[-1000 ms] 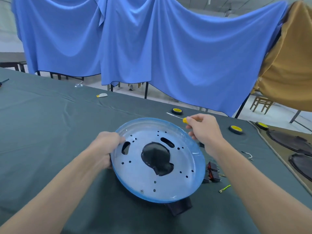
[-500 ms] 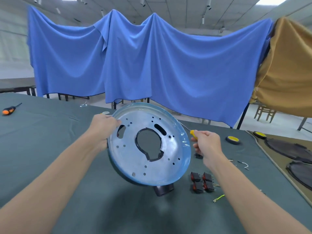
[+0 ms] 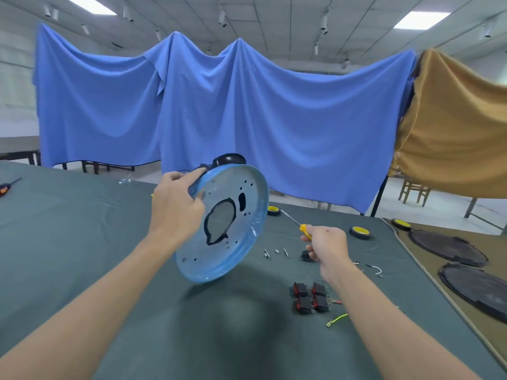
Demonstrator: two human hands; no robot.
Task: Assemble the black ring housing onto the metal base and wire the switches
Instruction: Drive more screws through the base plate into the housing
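Metal base (image 3: 241, 242): being held tilted above the table (image 3: 82, 242), rim gripped by the left hand (image 3: 175, 207).
Black ring housing (image 3: 230, 159): being carried behind its top edge.
Yellow-handled screwdriver (image 3: 305, 230): being clasped in the right hand (image 3: 326, 246).

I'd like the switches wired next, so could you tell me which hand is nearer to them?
Right. The right hand, gripping the yellow screwdriver, is just beyond the switches; the left hand holds the metal base farther left.

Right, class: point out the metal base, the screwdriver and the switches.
metal base (image 3: 218, 258): head view, lower face of the dish.
screwdriver (image 3: 305, 230): head view, yellow handle.
switches (image 3: 301, 289): head view, far-left switch of four.
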